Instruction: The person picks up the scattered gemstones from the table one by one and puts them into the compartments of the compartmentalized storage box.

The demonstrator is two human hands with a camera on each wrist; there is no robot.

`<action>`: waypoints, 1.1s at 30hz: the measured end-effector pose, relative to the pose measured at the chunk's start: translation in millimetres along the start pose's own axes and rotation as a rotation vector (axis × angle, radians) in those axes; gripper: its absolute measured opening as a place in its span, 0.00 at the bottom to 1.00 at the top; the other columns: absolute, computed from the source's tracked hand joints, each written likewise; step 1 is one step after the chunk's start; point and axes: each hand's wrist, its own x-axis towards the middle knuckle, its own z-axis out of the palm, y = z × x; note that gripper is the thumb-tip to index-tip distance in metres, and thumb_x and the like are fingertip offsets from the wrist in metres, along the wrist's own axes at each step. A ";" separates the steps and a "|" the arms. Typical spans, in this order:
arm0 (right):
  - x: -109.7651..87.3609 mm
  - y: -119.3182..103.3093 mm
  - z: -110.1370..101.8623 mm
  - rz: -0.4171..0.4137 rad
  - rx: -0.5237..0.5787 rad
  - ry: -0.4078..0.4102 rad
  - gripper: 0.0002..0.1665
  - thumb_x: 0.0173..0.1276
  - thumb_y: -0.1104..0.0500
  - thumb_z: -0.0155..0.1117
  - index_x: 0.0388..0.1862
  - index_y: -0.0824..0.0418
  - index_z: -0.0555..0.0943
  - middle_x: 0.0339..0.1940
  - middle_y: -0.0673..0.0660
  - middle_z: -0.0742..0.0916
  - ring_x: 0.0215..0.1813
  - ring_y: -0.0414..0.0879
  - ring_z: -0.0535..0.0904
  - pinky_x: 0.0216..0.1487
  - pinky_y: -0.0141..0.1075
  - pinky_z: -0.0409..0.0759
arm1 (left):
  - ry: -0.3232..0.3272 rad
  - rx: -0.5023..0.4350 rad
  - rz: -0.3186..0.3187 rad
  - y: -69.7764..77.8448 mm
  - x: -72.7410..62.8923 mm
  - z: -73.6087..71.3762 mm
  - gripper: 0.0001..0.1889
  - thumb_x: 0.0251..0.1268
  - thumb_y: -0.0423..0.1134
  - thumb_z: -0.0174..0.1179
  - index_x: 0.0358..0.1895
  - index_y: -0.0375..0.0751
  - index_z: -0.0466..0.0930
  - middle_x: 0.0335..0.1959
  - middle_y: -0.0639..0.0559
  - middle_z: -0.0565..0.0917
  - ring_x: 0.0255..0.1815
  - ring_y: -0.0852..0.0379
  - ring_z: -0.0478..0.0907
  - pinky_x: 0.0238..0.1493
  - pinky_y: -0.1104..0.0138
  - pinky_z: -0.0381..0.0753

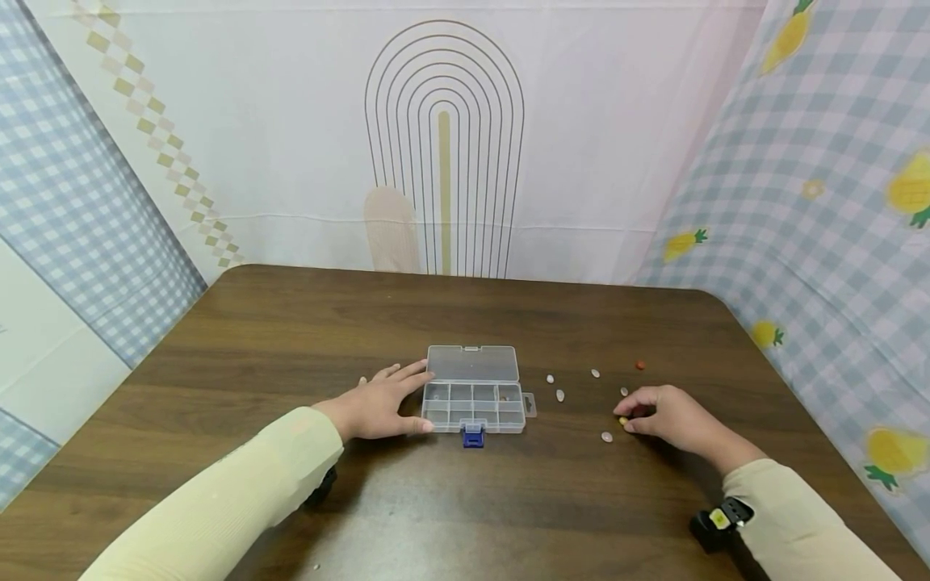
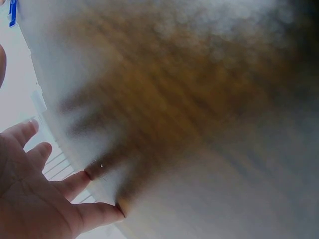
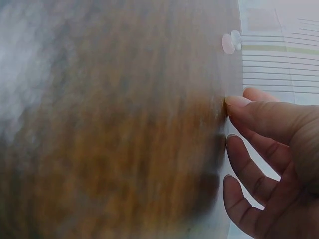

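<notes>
A clear plastic compartment box (image 1: 474, 406) lies with its lid (image 1: 472, 364) raised back and a blue latch (image 1: 473, 437) at its front. My left hand (image 1: 381, 403) is spread out at the box's left side, thumb near the front corner and fingertips by the lid; in the left wrist view its fingertips rest on the table. Out to the right, my right hand (image 1: 668, 415) pinches a small yellow stone (image 1: 623, 420) at the table surface between thumb and index finger. A few small pieces sit in the box's back compartments, too small to make out.
Pale stones are scattered between box and right hand, among them one pale stone (image 1: 560, 395) and a pinkish one (image 1: 606, 436). A reddish stone (image 1: 640, 365) lies behind the right hand. The brown table (image 1: 327, 315) meets a hanging cloth (image 1: 291, 121) at its back edge.
</notes>
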 end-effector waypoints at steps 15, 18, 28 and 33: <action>4.2 -1.9 1.6 -0.011 0.013 -0.002 0.07 0.59 0.62 0.71 0.38 0.59 0.87 0.38 0.52 0.87 0.40 0.41 0.80 0.38 0.32 0.77 | 0.004 -0.004 0.006 -0.5 0.6 -2.0 0.43 0.59 0.67 0.58 0.76 0.55 0.57 0.79 0.56 0.49 0.77 0.38 0.44 0.62 0.28 0.45; 5.8 -5.5 1.1 -0.010 0.001 0.005 0.07 0.60 0.62 0.70 0.39 0.60 0.87 0.36 0.50 0.87 0.39 0.42 0.80 0.38 0.34 0.78 | 0.001 -0.004 0.009 -1.2 1.0 -1.7 0.43 0.60 0.67 0.58 0.76 0.55 0.56 0.79 0.57 0.49 0.77 0.38 0.44 0.62 0.28 0.45; 14.4 -23.5 2.6 -0.033 -0.037 0.087 0.06 0.62 0.63 0.69 0.39 0.59 0.87 0.38 0.51 0.86 0.42 0.48 0.81 0.42 0.41 0.79 | -0.005 -0.016 0.007 -2.7 0.5 0.4 0.43 0.60 0.67 0.57 0.76 0.56 0.55 0.79 0.57 0.47 0.77 0.38 0.43 0.63 0.28 0.43; 18.6 -31.8 5.7 -0.066 -0.048 0.102 0.06 0.62 0.63 0.69 0.38 0.59 0.88 0.39 0.51 0.86 0.42 0.48 0.81 0.41 0.41 0.79 | -0.008 -0.025 0.009 -2.3 0.3 1.4 0.43 0.60 0.67 0.57 0.76 0.56 0.55 0.79 0.57 0.47 0.77 0.38 0.43 0.63 0.28 0.43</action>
